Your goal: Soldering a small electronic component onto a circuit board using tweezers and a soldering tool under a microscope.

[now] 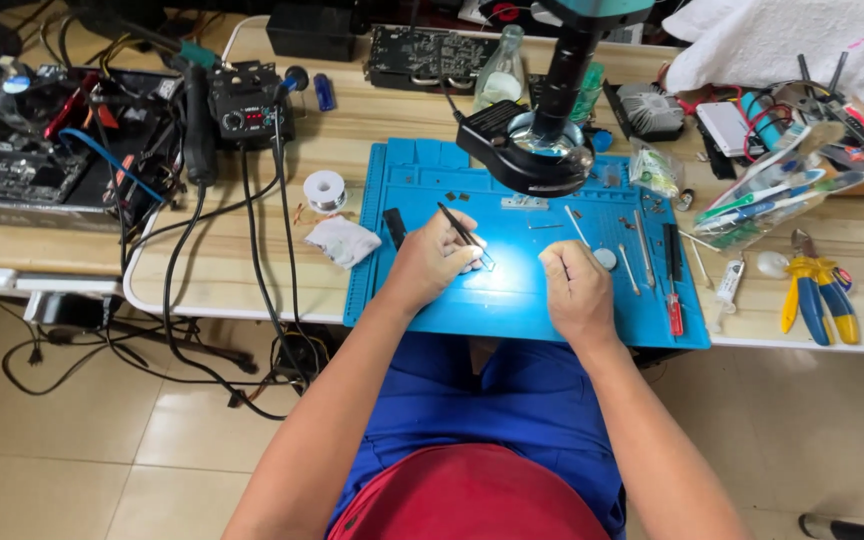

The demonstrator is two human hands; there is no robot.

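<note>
My left hand (pixel 430 262) grips black tweezers (pixel 464 236) like a pen, tips down at the brightly lit patch of the blue work mat (pixel 422 170). My right hand (pixel 574 285) rests on the mat as a closed fist just right of the lit spot; I cannot tell if anything is in it. A black microscope with a ring light (pixel 537 150) hangs above the mat behind both hands.
Loose tools and a red-handled screwdriver (pixel 673 300) lie on the mat's right side. A solder spool (pixel 325 190) and white cloth (pixel 343 241) sit to the left, beside a soldering station (pixel 247 108) with cables. Yellow-handled pliers (pixel 814 290) and a tool tray (pixel 782 195) are at right.
</note>
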